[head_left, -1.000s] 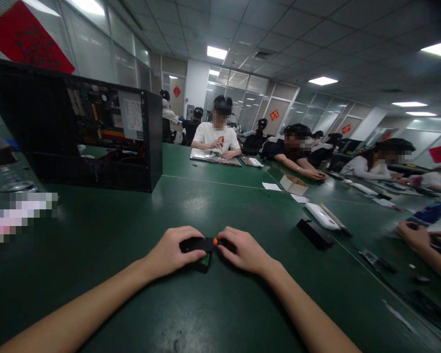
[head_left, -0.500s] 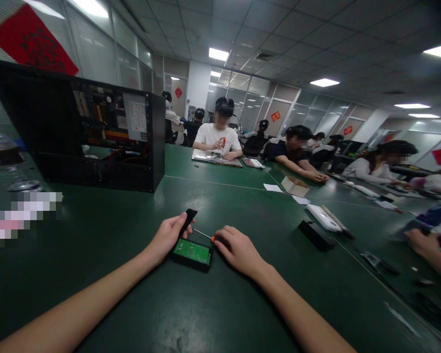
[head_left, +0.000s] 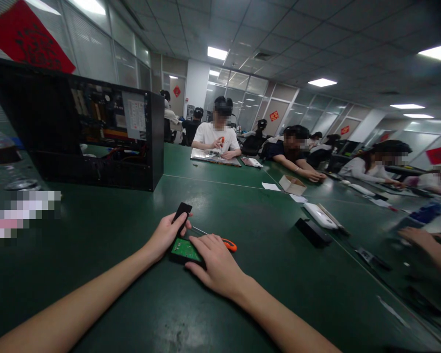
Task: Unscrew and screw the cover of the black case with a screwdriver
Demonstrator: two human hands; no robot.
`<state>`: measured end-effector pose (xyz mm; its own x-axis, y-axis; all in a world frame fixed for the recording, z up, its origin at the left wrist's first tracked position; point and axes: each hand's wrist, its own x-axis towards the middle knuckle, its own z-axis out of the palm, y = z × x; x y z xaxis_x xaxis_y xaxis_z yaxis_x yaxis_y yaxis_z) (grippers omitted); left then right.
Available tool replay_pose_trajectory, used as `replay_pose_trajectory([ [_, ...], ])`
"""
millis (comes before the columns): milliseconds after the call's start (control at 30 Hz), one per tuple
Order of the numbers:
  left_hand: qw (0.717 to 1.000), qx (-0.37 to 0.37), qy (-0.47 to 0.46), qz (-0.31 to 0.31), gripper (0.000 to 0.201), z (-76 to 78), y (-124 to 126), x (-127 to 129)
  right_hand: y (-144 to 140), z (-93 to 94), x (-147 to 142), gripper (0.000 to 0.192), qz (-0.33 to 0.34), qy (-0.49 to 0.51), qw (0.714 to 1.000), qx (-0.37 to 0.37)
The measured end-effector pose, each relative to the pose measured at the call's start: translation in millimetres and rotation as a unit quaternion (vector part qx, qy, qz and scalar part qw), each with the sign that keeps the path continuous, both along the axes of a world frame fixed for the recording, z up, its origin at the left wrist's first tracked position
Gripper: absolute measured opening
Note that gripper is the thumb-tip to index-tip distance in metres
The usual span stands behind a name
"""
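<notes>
The green table [head_left: 95,235] fills the near view and runs far to the right, where other people sit at their own work. On its far left stands an open black computer case [head_left: 95,142], well apart from the hands. To the right lie a black block [head_left: 313,232] and a white device [head_left: 321,216], also well apart, and a co-worker's hand [head_left: 426,242] comes in from the right edge.

Near the middle, the small black box [head_left: 185,252] lies flat on the table with its green circuit board [head_left: 184,248] now bare. A second ago both hands were closed over it with the lid on; since then the lid has come off. The left hand [head_left: 165,235] pinches the black lid [head_left: 181,214] between thumb and fingers and holds it tilted up just beyond the box. The right hand [head_left: 215,262] has let go of the orange-handled screwdriver [head_left: 220,240], which lies on the table just past it, tip pointing left. That hand now rests over the right side of the box, fingers together and curled lightly on its edge and board, so the opening step looks done, I judge.

Around the box the table is bare on the near side and to the left, giving free room there; the screwdriver lies close on the far right.
</notes>
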<state>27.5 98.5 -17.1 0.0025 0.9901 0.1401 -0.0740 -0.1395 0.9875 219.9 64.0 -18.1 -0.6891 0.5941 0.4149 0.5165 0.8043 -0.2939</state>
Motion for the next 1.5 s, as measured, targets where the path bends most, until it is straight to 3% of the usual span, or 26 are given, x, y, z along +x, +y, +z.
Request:
replay_pose_trajectory([
  [267, 1.0, 0.013, 0.014, 0.004, 0.038, -1.5, 1, 0, -16, 2.6, 10, 0.055, -0.007, -0.004, 0.999, -0.043],
  [500, 0.998, 0.015, 0.055, 0.001, 0.036, -3.2, 2, -1, -62, 9.2, 44, 0.051, -0.047, -0.036, 0.996, -0.071],
  [633, 0.998, 0.017, 0.06, 0.004, 0.035, -1.9, 1, 0, -89, -15.0, 111, 0.051, -0.127, -0.005, 0.992, 0.025],
  [767, 0.998, 0.016, 0.059, 0.001, 0.035, 0.5, -1, 1, -88, -43.4, 214, 0.051, -0.302, -0.002, 0.948, 0.098],
  [933, 0.997, 0.009, 0.064, -0.029, 0.037, 0.2, -4, 4, -61, -46.7, 337, 0.076, -0.508, -0.064, 0.859, 0.02],
  [1000, 0.997, 0.013, 0.069, -0.041, 0.032, -1.3, -6, 5, -52, -43.8, 366, 0.081, -0.559, -0.09, 0.824, -0.015],
  [1067, 0.997, 0.017, 0.061, -0.052, 0.025, -3.0, -7, 6, -47, -41.8, 376, 0.081, -0.587, -0.117, 0.8, -0.033],
  [1167, 0.996, 0.019, 0.057, -0.067, 0.022, -4.4, -8, 8, -40, -37.4, 350, 0.079, -0.587, -0.146, 0.794, 0.055],
  [1233, 0.994, 0.019, 0.075, -0.076, 0.025, -3.4, -8, 9, -34, -30.3, 309, 0.075, -0.525, -0.121, 0.832, 0.135],
  [1267, 0.992, 0.018, 0.091, -0.081, 0.027, -2.3, -8, 9, -30, -25.1, 283, 0.07, -0.467, -0.091, 0.868, 0.142],
  [1300, 0.99, 0.015, 0.111, -0.085, 0.028, -0.9, -9, 9, -26, -19.1, 254, 0.065, -0.403, -0.053, 0.905, 0.128],
  [1367, 0.984, 0.009, 0.157, -0.087, 0.029, 2.4, -11, 9, -16, -5.5, 194, 0.052, -0.305, 0.012, 0.95, 0.072],
  [1500, 0.975, -0.002, 0.204, -0.084, 0.031, 6.3, -14, 7, 11, 15.9, 89, 0.044, -0.126, 0.094, 0.986, -0.05],
])
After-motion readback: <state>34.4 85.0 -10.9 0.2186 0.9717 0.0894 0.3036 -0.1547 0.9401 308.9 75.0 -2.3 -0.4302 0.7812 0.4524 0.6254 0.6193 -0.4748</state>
